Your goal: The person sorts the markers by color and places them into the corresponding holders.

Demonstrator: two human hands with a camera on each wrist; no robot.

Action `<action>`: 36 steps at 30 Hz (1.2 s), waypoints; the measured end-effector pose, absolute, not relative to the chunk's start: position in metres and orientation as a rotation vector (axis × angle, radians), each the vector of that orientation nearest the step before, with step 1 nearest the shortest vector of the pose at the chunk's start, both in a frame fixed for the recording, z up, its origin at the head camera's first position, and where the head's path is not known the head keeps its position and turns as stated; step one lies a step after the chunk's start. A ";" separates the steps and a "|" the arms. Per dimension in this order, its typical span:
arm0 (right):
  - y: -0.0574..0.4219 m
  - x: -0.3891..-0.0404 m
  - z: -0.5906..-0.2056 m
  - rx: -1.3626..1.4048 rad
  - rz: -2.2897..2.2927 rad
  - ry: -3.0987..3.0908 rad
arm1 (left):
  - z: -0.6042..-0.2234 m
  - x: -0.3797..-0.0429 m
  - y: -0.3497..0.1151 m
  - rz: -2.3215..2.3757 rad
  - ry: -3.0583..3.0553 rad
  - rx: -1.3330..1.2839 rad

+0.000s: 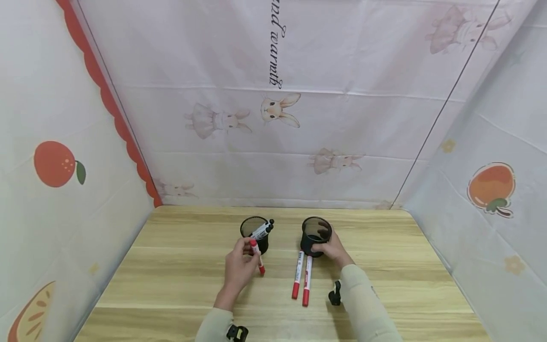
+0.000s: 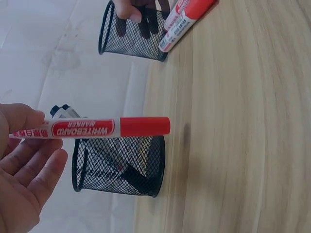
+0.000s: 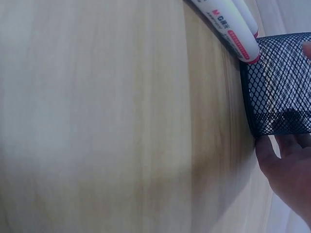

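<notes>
My left hand [image 1: 240, 267] pinches a red-capped whiteboard marker [image 2: 92, 127] between thumb and fingers. In the left wrist view this marker crosses in front of the left black mesh pen cup [image 2: 119, 167]. Inside that cup lean black-capped markers [image 1: 262, 230]. With my right hand [image 1: 335, 248] I grip the right mesh pen cup [image 1: 309, 237], thumb at the front and fingers round its side. Two red markers [image 1: 297, 275] [image 1: 307, 281] lie side by side on the table, their white ends by the base of the right cup.
The wooden table [image 1: 171, 275] runs back to a printed cloth wall [image 1: 273, 180], with more printed cloth at left and right. Both cups stand toward the table's far edge, a gap between them.
</notes>
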State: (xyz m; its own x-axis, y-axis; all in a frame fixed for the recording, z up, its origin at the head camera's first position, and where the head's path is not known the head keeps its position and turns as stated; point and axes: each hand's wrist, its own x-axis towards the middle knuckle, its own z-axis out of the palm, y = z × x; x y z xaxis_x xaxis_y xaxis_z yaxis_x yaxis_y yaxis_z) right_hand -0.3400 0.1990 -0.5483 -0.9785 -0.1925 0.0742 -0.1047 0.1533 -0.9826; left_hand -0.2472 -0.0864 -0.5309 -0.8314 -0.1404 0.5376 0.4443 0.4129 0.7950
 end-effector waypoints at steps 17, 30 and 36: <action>0.203 -0.351 -0.569 -0.255 -1.928 2.400 | -0.525 -0.253 -0.068 -1.496 -2.035 -0.345; 0.200 -0.353 -0.569 -0.268 -1.938 2.421 | -0.514 -0.255 -0.048 -1.625 -1.938 -0.277; 0.201 -0.354 -0.569 -0.262 -1.966 2.398 | -0.491 -0.242 -0.035 -1.702 -1.883 -0.237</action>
State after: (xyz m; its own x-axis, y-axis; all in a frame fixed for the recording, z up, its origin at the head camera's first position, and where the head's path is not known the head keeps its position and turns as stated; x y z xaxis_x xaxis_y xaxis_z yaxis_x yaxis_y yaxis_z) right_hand -0.3538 0.2007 -0.5694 -0.9854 -0.1484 0.0833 -0.1108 0.1880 -0.9759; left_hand -0.2418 -0.0355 -0.4914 -0.8138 -0.2473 0.5259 0.4982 0.1689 0.8504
